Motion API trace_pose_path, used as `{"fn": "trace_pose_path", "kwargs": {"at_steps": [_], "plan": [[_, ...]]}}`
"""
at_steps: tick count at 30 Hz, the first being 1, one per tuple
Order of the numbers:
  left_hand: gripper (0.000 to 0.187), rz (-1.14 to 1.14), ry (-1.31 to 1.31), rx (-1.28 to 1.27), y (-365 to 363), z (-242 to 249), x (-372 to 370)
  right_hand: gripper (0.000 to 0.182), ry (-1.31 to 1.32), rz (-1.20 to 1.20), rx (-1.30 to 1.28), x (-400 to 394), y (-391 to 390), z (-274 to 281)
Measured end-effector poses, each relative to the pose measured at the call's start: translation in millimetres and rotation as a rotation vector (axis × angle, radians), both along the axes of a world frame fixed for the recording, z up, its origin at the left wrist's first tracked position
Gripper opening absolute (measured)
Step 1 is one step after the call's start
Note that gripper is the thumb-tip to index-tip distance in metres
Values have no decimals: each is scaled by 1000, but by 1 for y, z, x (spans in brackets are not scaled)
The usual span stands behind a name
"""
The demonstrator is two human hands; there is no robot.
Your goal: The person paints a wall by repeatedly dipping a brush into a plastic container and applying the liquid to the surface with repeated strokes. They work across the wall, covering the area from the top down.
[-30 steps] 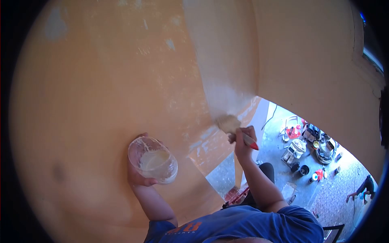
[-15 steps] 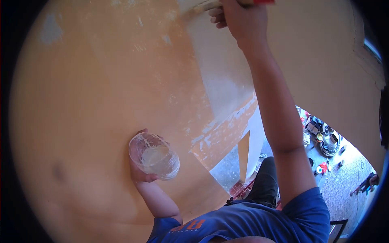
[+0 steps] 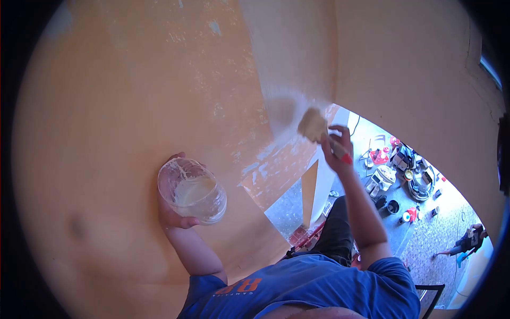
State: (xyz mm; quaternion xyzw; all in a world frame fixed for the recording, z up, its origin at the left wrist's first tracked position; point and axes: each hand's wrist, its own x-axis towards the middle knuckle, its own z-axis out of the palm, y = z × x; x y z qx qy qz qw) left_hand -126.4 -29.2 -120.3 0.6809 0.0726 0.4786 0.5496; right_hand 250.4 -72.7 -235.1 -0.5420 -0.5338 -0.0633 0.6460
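My left hand [image 3: 171,204] is wrapped round a clear plastic tub [image 3: 212,204] with a whitish liquid [image 3: 194,191] in it; white smears coat its inner wall. In my right hand [image 3: 339,149] is a wide paintbrush [image 3: 313,125], gripped by its red-tipped handle. The pale bristles are at or close to the wall, by the lower end of a whitish coated strip [image 3: 292,58]; contact cannot be made out. Left of that strip the orange wall [image 3: 138,106] carries scattered white scuffs and patches.
Far below on the right lies a speckled floor [image 3: 425,255] with a black bucket [image 3: 393,206], a coiled hose [image 3: 419,186] and several tools and containers. Another person [image 3: 470,239] is down there at the far right. A dark metal frame [image 3: 433,290] stands by my right side.
My right hand has come down with the paintbrush from the top of the view to the strip's lower end. The tub appears slightly farther left and higher as the view shifted.
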Motion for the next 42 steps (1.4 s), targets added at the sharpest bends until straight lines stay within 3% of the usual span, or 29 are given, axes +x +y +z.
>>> {"fn": "trace_pose_path", "kwargs": {"at_steps": [3, 4, 5, 8, 11, 14, 17, 20, 21, 23, 26, 29, 32, 34, 37, 38, 42], "plan": [[120, 6, 13, 44, 0, 2, -1, 37, -384, -32, -6, 27, 4, 59], [119, 1, 10, 39, 0, 2, 0, 21, -440, 110, 135, 33, 7, 86], [119, -5, 5, 34, 0, 4, 1, 18, -538, 144, 190, 37, 6, 111], [117, -43, -3, 11, -3, 6, 4, 30, -868, 116, 269, 44, 5, 175], [115, -50, 17, 43, -3, 8, 4, 25, -976, 91, 286, 46, 6, 206], [116, -42, 19, 62, -3, 9, 5, 26, -967, 106, 290, 49, 16, 193], [117, -52, -6, 68, -2, 7, 6, 27, -1113, 168, 287, 62, 26, 131], [119, -43, -12, 4, -2, 5, 4, 25, -1054, 418, -154, 49, -2, 67], [119, -37, -31, 9, -3, 5, 4, 33, -1162, 506, -297, 54, -4, 54], [120, -2, -9, -36, -5, 5, 2, 30, -1212, 583, -437, 53, -3, 54], [119, -3, -7, -5, 0, 3, -1, 20, -1190, 523, -328, 60, 21, 108], [119, -14, -12, 15, 1, 1, -1, 14, -1174, 546, -58, 61, 35, 214], [119, -35, -25, 39, 2, 0, 1, 16, -1211, 429, 3, 62, 23, 295], [118, -17, -21, 27, -2, 3, 2, 14, -1204, 249, 292, 62, 13, 322], [118, 18, -20, 11, -2, -1, 2, 16, -1072, 166, 435, 61, 14, 307], [119, 38, -14, 17, -1, -2, 1, 20, -1032, 151, 326, 58, 12, 287], [119, 67, -5, 44, 0, -4, -4, 23, -1203, 500, 94, 61, 24, 176]]}}
